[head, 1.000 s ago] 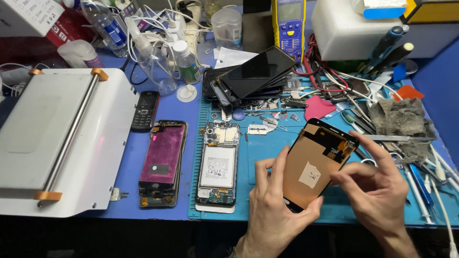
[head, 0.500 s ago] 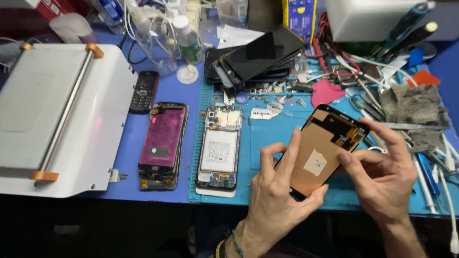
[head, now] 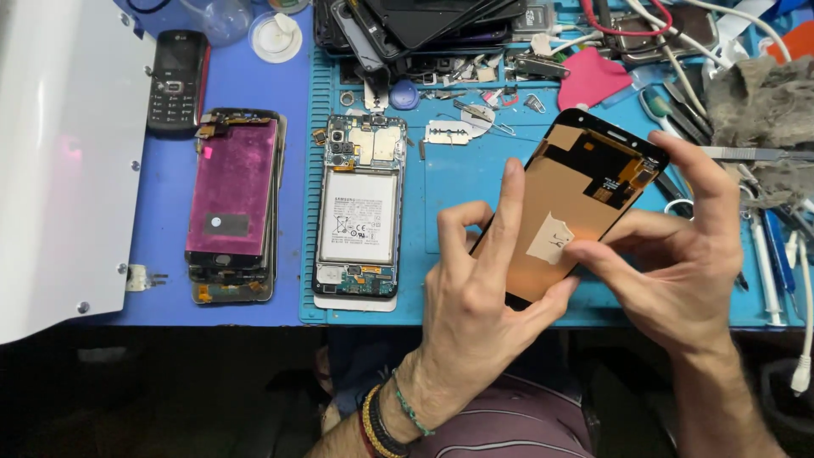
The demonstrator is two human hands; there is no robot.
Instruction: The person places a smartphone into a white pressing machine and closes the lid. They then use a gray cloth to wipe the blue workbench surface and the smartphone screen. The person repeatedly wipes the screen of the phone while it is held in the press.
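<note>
The head view looks straight down on a blue work mat [head: 449, 195] where both hands hold a phone display panel [head: 568, 212] with its copper-coloured back facing up, tilted so its top end points up and to the right. The left hand [head: 475, 314] grips the panel's lower left edge: the thumb presses against the bottom corner, the index finger lies stretched out along the left side, and the other fingers curl behind the panel. The right hand [head: 687, 271] takes the right side, its index finger hooked over the upper right corner while thumb and another finger pinch at a small white paper sticker [head: 549, 240] on the panel's back. A black flex strip [head: 606, 165] runs across the top part of the panel. To the left of the hands, lying flat on the mat, is an opened phone [head: 358, 216] with its white battery and circuit boards exposed. Further left, on the blue table surface, a stack of screen assemblies [head: 233, 203] lies with a magenta back on top, and above it a small black keypad phone [head: 175, 80]. A large white machine [head: 59, 153] fills the left edge. Along the top are dark phone parts [head: 415, 30], a pink pick [head: 589, 80], a razor blade [head: 448, 131], and at the right a grey rag [head: 763, 102] among tools.
</note>
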